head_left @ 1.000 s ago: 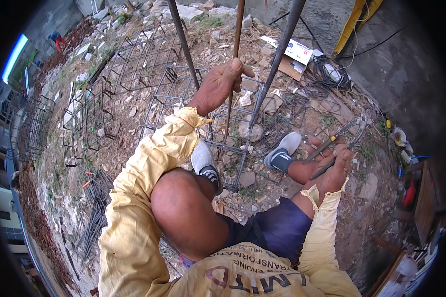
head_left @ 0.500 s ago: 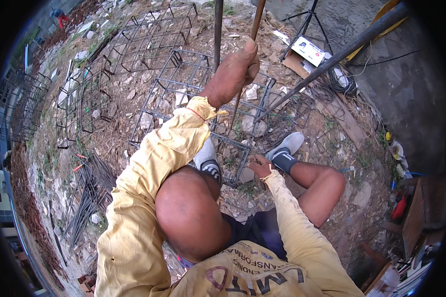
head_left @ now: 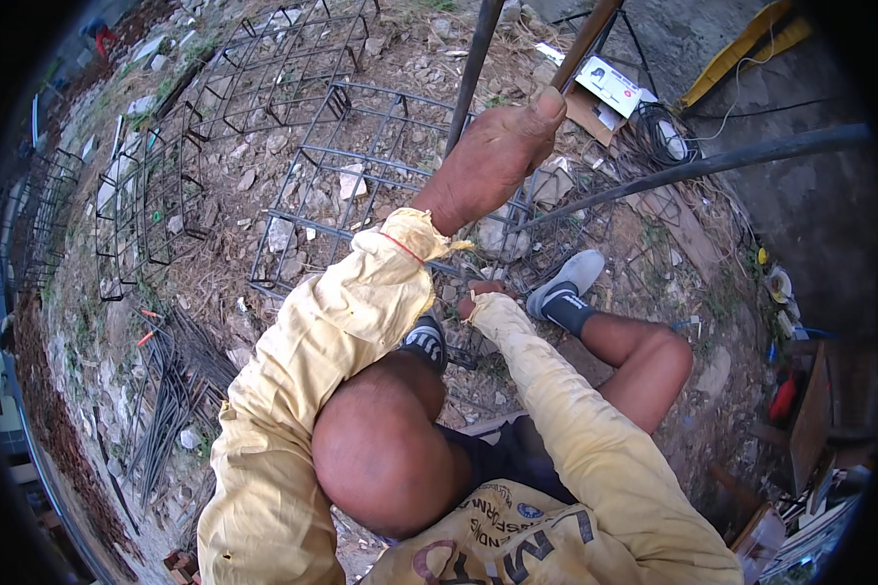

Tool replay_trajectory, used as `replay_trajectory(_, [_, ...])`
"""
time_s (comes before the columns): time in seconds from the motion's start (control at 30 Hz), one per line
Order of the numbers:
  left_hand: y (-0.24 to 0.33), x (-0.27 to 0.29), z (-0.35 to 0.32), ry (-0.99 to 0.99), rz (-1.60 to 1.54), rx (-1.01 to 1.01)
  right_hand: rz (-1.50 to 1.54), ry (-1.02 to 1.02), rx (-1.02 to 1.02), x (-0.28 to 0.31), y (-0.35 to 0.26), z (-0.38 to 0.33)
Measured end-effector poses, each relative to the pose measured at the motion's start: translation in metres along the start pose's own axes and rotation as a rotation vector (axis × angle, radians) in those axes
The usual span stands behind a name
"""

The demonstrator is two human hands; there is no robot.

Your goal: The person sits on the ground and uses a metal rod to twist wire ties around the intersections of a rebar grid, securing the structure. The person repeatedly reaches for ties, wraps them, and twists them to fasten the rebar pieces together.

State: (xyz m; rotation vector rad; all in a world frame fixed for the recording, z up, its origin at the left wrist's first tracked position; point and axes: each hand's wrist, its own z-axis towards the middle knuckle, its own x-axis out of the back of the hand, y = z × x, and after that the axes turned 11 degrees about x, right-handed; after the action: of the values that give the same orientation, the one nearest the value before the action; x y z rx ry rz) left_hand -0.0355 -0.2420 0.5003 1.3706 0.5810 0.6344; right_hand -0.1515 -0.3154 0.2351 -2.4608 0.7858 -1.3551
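Observation:
My left hand [head_left: 502,161] is closed around a brown, rusty steel rod [head_left: 587,44] that rises toward the top of the view. Beside it stands a darker steel bar [head_left: 476,73], and a long dark bar [head_left: 702,173] slants off to the right. Below these lies a rebar cage [head_left: 307,156] of tied bars on the rubble, partly covered by my left arm. Lower down, my right hand [head_left: 485,293] is at the near part of the cage, between my feet. Its fingers are mostly hidden, so their grip cannot be made out.
More rebar cages [head_left: 151,210] lie to the left. A bundle of dark rods [head_left: 171,390] is at lower left. A white box [head_left: 610,86], coiled cable [head_left: 663,136] and yellow object [head_left: 737,54] lie at upper right. Stones cover the ground. Another person [head_left: 98,37] is far off.
My left hand has moved right and slightly down, and the rod it holds leans further right. The long dark bar has swung lower at right. My right hand has shifted left and up.

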Motion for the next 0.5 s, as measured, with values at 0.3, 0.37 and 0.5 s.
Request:
replay_trajectory(0.3, [0.007,-0.004,-0.007,0.019,0.048,0.008,-0.043,0.074,-0.146,-0.001,-0.032,-0.029])
replay_trajectory(0.37, [0.005,-0.003,-0.004,0.026,0.036,0.017,-0.026,0.119,-0.150,-0.013,-0.027,-0.028])
replay_trajectory(0.5, [0.005,-0.003,-0.003,0.027,-0.027,0.034,0.003,0.240,-0.126,-0.038,-0.016,-0.023])
